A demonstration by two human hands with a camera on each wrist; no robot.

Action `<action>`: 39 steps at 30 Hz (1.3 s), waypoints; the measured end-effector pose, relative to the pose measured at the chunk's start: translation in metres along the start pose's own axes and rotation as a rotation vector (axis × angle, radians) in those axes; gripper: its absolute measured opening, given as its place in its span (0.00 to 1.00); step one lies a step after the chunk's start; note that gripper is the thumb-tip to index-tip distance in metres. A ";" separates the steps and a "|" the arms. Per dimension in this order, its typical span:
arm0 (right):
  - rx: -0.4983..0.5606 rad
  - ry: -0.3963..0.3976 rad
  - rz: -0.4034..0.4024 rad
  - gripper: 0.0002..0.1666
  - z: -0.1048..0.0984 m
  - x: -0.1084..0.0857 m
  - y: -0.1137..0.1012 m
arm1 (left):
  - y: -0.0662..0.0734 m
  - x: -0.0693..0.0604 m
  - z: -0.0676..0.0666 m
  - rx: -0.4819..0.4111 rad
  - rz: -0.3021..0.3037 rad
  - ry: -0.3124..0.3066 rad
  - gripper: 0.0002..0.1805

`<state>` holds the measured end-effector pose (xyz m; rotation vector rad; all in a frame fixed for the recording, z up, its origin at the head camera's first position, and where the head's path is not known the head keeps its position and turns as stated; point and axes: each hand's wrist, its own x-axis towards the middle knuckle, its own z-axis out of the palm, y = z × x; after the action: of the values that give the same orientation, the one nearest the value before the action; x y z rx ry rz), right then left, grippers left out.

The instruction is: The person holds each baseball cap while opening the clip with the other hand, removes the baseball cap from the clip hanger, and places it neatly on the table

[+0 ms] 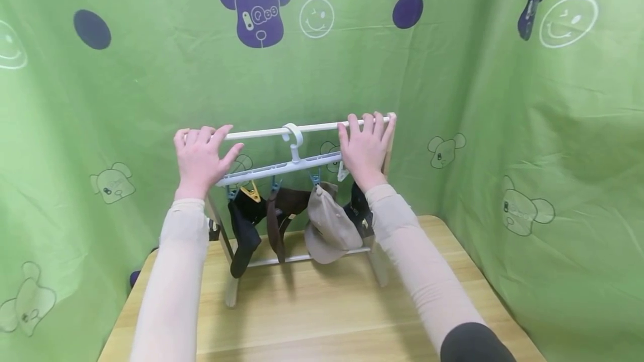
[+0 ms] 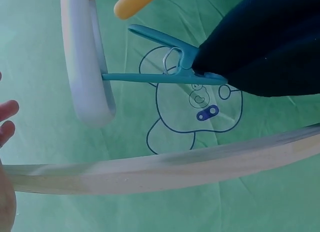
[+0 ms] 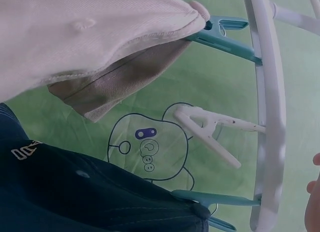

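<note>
A wooden rack with a white top bar (image 1: 261, 134) stands on the table. My left hand (image 1: 201, 161) grips its upper left end, fingers bent over the bar, thumb apart. Near the right end, my right hand (image 1: 366, 152) grips the bar with its fingers over it. Between them a white clip hanger (image 1: 266, 172) hangs by its hook. Its clips hold a black cap (image 1: 244, 239), a dark brown cap (image 1: 275, 222), a beige cap (image 1: 329, 222) and a dark cap (image 3: 90, 192) at the right. A white clip (image 3: 210, 124) holds nothing.
The wooden table (image 1: 302, 317) extends under and in front of the rack. Green patterned curtains (image 1: 352, 71) surround it at the back and both sides. A lower white bar (image 1: 302, 258) joins the rack's legs. A yellow clip (image 1: 251, 191) sits near the black cap.
</note>
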<state>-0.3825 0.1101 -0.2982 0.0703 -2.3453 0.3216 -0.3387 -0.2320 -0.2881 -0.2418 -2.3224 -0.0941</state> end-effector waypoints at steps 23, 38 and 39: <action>-0.058 -0.049 -0.050 0.38 -0.008 -0.008 0.011 | 0.020 -0.011 0.003 -0.158 -0.140 -0.011 0.38; 0.021 -0.138 -0.060 0.38 -0.012 -0.036 0.010 | 0.027 -0.046 -0.003 -0.174 -0.228 -0.089 0.43; 0.028 -0.137 -0.059 0.38 -0.013 -0.038 0.010 | 0.027 -0.049 -0.003 -0.184 -0.225 -0.082 0.42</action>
<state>-0.3480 0.1208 -0.3180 0.1798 -2.4690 0.3295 -0.2979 -0.2128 -0.3217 -0.0758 -2.4171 -0.4187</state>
